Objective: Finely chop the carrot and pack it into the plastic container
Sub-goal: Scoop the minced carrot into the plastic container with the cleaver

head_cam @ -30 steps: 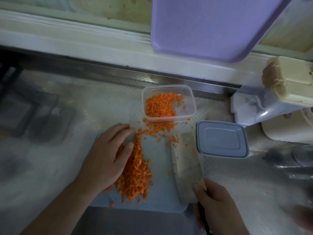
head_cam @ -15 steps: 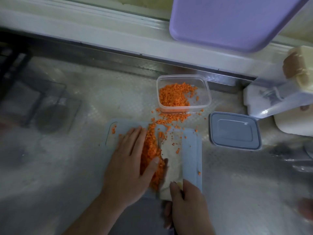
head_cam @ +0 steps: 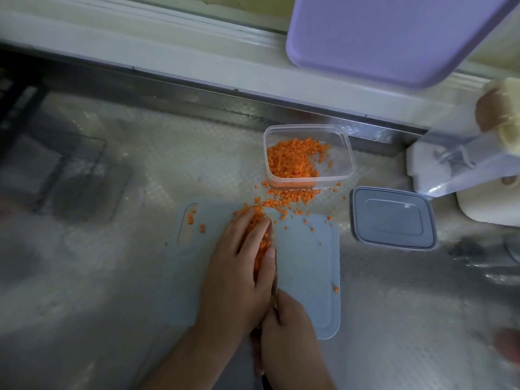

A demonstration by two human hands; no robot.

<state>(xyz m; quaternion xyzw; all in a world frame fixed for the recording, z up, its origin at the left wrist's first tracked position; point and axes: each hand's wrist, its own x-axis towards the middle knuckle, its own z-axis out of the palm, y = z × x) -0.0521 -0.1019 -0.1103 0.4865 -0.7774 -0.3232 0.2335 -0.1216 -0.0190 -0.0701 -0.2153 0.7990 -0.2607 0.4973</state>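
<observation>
Since a moment before, the chopped carrot point(head_cam: 261, 237) had been gathered against the knife point(head_cam: 275, 277) by the flattened left hand point(head_cam: 239, 274); the handle was gripped by the right hand point(head_cam: 289, 333), ready for lifting toward the container point(head_cam: 309, 153) at twelve o'clock.

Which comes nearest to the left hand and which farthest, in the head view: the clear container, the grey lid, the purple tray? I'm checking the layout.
From the left hand:
1. Clear container, straight ahead, just past the cutting board's far edge.
2. Grey lid, off to the right, beside the board.
3. Purple tray, farthest, up at the back right against the wall.
</observation>
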